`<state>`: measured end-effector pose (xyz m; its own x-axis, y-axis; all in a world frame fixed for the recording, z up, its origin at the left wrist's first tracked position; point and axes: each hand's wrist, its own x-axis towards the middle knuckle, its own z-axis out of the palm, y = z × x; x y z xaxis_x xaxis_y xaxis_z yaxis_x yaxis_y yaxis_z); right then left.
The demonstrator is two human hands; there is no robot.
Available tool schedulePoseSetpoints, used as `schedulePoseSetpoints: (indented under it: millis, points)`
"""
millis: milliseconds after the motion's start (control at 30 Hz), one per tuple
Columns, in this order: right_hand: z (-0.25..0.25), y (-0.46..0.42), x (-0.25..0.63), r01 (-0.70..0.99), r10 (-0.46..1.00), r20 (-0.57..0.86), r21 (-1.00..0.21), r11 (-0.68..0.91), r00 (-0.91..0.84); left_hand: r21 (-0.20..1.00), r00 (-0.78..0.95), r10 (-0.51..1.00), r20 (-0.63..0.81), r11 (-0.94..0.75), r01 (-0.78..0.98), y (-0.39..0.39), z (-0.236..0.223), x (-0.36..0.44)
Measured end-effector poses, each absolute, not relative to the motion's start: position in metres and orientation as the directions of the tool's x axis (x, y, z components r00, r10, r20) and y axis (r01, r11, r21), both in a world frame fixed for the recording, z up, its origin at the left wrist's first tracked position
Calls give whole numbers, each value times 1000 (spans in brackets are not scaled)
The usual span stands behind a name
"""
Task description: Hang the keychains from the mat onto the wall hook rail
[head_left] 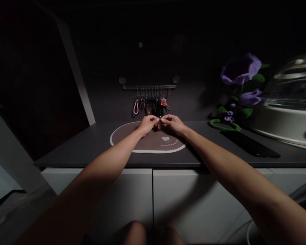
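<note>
My left hand (pixel 148 124) and my right hand (pixel 174 124) meet above the brown oval mat, thumbs and forefingers pinched close together. Between the fingertips hangs a small key ring with a red piece (pixel 159 126); its finer parts are too small to make out. Just behind my hands, a clear hook rail (pixel 150 87) is fixed to the dark wall by round suction cups. Several key bunches dangle from its hooks, among them a pink strap loop (pixel 136 107) on the left and a red-and-silver key bunch (pixel 164 102) on the right.
The white-edged mat (pixel 124 136) lies on the dark counter (pixel 73 146). To the right are purple flowers (pixel 241 71), a green ring (pixel 225 127), a flat black object (pixel 255 144) and a pale appliance with a clear lid (pixel 283 119). White cabinet doors (pixel 178 194) stand below.
</note>
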<state>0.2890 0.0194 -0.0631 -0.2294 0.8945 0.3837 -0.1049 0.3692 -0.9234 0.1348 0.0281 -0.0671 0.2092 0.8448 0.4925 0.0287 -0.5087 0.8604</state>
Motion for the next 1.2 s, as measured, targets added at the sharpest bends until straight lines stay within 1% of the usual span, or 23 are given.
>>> schedulePoseSetpoints:
  millis: [133, 267, 433, 567, 667, 800, 900, 1067, 1200]
  points:
    - [-61, 17, 289, -81, 899, 400, -916, 392, -179, 844, 210, 837, 505, -530, 83, 25, -65, 136]
    - [-60, 14, 288, -42, 900, 412, -911, 410, -144, 790, 228, 803, 551, -590, 166, 22, -63, 137]
    - [-58, 14, 290, -15, 885, 447, -893, 449, -129, 728, 236, 757, 609, -652, 213, 21, -62, 137]
    - [-54, 14, 292, -21, 860, 504, -864, 504, -80, 701, 206, 743, 637, -669, 248, 21, -63, 137]
    - [-48, 12, 293, -58, 857, 514, -857, 511, -33, 695, 179, 749, 638, -660, 287, 21, -64, 136]
    - [-33, 15, 296, -82, 877, 479, -874, 480, 24, 681, 131, 756, 642, -640, 355, 23, -64, 135]
    - [-16, 23, 298, -83, 877, 474, -874, 479, 80, 640, 130, 733, 668, -655, 401, 24, -64, 135]
    - [14, 41, 300, -25, 872, 474, -877, 481, 123, 587, 141, 705, 695, -670, 454, 22, -63, 135]
    - [33, 51, 299, 9, 886, 431, -900, 436, 173, 573, 146, 704, 695, -665, 478, 22, -62, 135]
